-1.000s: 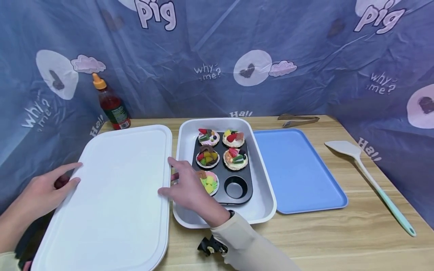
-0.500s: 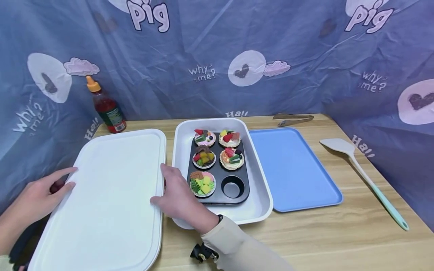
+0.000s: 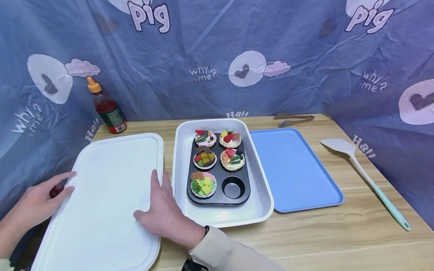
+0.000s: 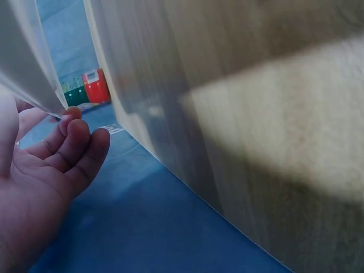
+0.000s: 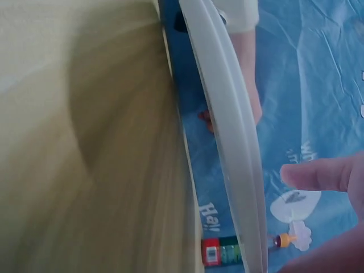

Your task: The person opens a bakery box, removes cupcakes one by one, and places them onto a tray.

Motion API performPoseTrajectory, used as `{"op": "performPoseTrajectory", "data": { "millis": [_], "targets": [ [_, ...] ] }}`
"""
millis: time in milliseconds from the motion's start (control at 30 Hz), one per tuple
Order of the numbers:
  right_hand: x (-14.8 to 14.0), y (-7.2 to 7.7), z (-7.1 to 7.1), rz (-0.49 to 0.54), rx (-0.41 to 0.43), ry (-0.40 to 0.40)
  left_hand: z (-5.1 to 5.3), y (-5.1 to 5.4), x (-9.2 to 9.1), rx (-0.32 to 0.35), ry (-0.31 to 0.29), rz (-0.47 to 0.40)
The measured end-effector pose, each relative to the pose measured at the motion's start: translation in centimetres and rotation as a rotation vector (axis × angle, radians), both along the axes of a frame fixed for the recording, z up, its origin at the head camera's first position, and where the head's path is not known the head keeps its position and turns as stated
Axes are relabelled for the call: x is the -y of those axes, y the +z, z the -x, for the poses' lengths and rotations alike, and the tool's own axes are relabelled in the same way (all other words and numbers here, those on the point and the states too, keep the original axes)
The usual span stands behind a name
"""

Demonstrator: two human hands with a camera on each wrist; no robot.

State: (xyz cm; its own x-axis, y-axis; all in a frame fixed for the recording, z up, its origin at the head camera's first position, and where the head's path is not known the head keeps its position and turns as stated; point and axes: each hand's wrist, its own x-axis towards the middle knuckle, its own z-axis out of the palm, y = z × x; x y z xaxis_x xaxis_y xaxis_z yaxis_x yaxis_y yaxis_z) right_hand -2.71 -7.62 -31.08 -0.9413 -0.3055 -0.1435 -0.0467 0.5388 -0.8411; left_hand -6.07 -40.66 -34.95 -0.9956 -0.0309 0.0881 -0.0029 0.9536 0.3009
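Observation:
A white rounded lid (image 3: 105,210) lies at the left in the head view and, seen edge-on in the right wrist view, stands clear above the wooden tabletop. My left hand (image 3: 38,201) pinches its left edge, thumb on top and fingers underneath. Over the lid's right side is my right hand (image 3: 166,216), its fingers straight and thumb spread apart; in the right wrist view the thumb does not touch the lid. Beside it, a white container (image 3: 234,218) holds a dark muffin tin (image 3: 219,178) with several fruit tarts (image 3: 203,185). The tin's front-right cup (image 3: 233,187) shows its dark bottom.
A blue tray (image 3: 298,169) lies right of the container, metal tongs (image 3: 295,119) behind it. A spatula (image 3: 369,180) with a mint handle rests at far right. A sauce bottle (image 3: 110,113) stands at the back left, before a blue printed cloth (image 3: 190,41).
My right hand has let go of the lid's right edge and moved left and nearer, fingers straightening. My left hand keeps its pinch. The lid sits slightly lower in view.

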Motion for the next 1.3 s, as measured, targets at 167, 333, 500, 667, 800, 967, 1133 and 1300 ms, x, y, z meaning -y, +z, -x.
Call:
{"op": "performPoseTrajectory", "data": {
  "millis": [167, 333, 500, 667, 800, 967, 1133, 1300],
  "targets": [
    [0.9, -0.3, -0.7, 0.002, 0.031, -0.03, 0.2, -0.4, 0.2, 0.023, -0.01, 0.017],
    [1.7, -0.9, -1.0, 0.037, 0.069, -0.066, 0.2, -0.8, 0.3, 0.045, -0.029, 0.007],
    [2.0, -1.7, -1.0, 0.065, 0.107, -0.094, 0.2, -0.9, 0.4, 0.101, -0.037, 0.004],
    [2.3, -2.5, -1.1, 0.036, 0.127, -0.1, 0.2, -0.9, 0.4, 0.179, -0.029, 0.009],
    [2.4, -3.2, -1.2, 0.008, 0.121, -0.112, 0.3, -1.0, 0.1, 0.2, -0.033, 0.013],
    [2.6, -3.8, -1.1, 0.036, 0.108, -0.142, 0.7, -1.1, -0.1, 0.208, -0.042, 0.026],
    [2.9, -4.0, -0.8, 0.052, 0.106, -0.172, 1.1, -1.1, -0.1, 0.207, -0.054, 0.036],
    [3.1, -4.2, -0.6, 0.062, 0.099, -0.183, 1.2, -0.9, -0.2, 0.206, -0.049, 0.027]
  ]
}}
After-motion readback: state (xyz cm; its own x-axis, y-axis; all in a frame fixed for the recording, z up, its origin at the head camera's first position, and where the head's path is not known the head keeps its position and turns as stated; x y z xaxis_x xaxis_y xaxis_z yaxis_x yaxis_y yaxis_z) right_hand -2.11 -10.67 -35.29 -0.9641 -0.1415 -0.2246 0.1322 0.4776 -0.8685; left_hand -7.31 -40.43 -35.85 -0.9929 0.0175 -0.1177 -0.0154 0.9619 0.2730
